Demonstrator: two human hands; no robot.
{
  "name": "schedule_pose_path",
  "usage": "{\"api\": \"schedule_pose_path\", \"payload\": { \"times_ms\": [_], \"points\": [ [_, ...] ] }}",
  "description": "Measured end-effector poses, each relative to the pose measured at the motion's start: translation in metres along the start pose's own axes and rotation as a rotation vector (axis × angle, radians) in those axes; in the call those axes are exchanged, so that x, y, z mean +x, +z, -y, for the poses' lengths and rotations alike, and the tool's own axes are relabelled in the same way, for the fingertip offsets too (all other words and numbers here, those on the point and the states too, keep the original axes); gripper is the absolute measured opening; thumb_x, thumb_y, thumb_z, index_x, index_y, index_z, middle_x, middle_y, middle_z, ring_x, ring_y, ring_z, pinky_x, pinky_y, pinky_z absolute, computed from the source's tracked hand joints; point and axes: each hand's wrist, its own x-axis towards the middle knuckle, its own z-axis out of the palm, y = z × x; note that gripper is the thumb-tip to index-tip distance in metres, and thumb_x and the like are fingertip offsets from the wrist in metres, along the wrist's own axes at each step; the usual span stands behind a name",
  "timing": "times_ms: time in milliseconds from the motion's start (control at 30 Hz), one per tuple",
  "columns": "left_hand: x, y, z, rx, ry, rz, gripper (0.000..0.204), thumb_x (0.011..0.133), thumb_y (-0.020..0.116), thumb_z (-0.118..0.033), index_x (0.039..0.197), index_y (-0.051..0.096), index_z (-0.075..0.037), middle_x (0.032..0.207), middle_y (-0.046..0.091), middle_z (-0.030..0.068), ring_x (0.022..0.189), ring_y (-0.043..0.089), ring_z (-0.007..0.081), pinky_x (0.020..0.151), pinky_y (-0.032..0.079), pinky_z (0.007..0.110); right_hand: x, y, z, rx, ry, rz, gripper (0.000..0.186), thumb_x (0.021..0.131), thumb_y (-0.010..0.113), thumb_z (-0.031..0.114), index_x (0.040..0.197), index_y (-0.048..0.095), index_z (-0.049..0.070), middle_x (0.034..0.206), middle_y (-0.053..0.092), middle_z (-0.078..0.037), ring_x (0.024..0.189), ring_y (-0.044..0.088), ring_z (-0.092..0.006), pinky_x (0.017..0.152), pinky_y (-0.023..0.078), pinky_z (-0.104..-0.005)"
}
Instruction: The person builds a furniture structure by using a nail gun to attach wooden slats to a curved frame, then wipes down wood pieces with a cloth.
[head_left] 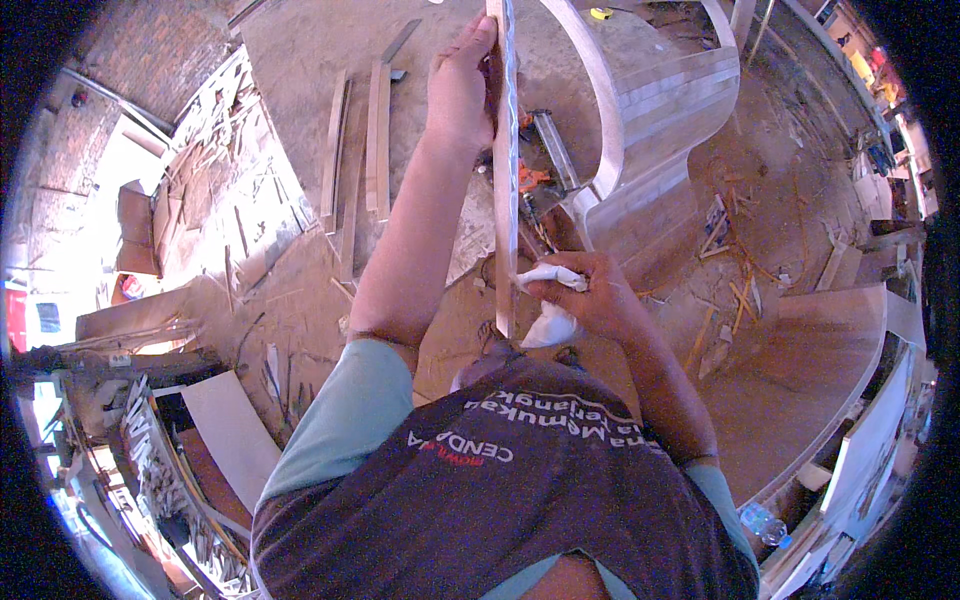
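A long, narrow wooden strip [503, 215] stands out in front of me, running away from my body. My left hand [463, 85] is closed around its far part. Along the strip's right edge runs a wavy white bead that looks like glue. My right hand [603, 297] grips a soft white glue bag [552, 328], which bulges below the fingers. The pinched upper end of the bag points at the strip's edge near its close end; whether it touches cannot be made out.
A curved slatted wooden panel with a pale frame [660, 110] stands ahead on the right. Beside it lies an orange-and-metal bar clamp [552, 150]. Several planks [378, 140] rest on the floor ahead left. A curved brown sheet [800, 380] and a plastic bottle [764, 524] are at right.
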Motion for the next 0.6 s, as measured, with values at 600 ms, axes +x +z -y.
{"api": "schedule_pose_path", "payload": {
  "times_ms": [600],
  "points": [
    [0.056, -0.080, -0.034, -0.134, 0.122, -0.280, 0.029, 0.106, 0.044, -0.031, 0.095, 0.055, -0.007, 0.071, 0.054, 0.0082, 0.062, 0.054, 0.0243, 0.059, 0.049, 0.039, -0.003, -0.023, -0.029, -0.149, 0.042, 0.160, 0.025, 0.085, 0.084, 0.018, 0.103, 0.077, 0.003, 0.089, 0.075, -0.003, 0.083, 0.067, -0.0105, 0.074, 0.053, -0.0300]
  ]
}}
